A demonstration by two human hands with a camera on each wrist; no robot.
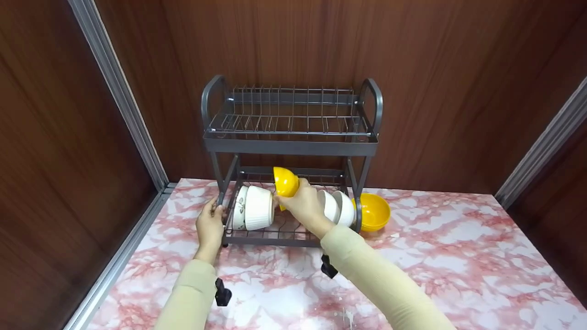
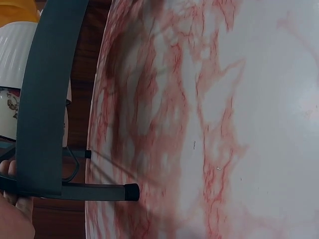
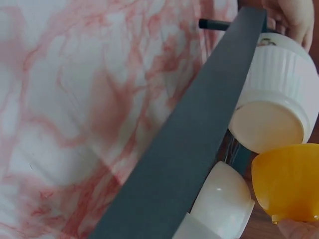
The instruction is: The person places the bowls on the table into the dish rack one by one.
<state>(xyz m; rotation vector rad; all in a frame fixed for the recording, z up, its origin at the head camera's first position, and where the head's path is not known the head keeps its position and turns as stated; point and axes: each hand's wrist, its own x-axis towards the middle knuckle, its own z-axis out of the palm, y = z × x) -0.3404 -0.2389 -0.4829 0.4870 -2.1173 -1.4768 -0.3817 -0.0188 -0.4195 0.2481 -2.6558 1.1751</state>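
My right hand [image 1: 305,204] holds a yellow bowl [image 1: 286,181] tipped on its side over the lower tier of a dark grey two-tier dish rack [image 1: 293,147]. In the right wrist view, fingertips [image 3: 298,230] touch the foot of that yellow bowl [image 3: 286,179], close beside a ribbed white bowl [image 3: 271,119]. My left hand [image 1: 211,229] grips the rack's left side frame, its fingers curled round the bar in the left wrist view. The ribbed white bowl [image 1: 258,208] and a floral-patterned white bowl [image 1: 239,211] stand on edge at the tier's left; two plain white bowls [image 1: 345,209] lean at its right.
Another yellow bowl [image 1: 376,211] sits upright on the pink marbled tabletop [image 1: 440,256], just right of the rack. Wire dividers [image 1: 293,110] line the upper tier. Brown wood-grain panels [image 1: 435,91] rise behind and at both sides, with metal tracks [image 1: 128,101] at the corners.
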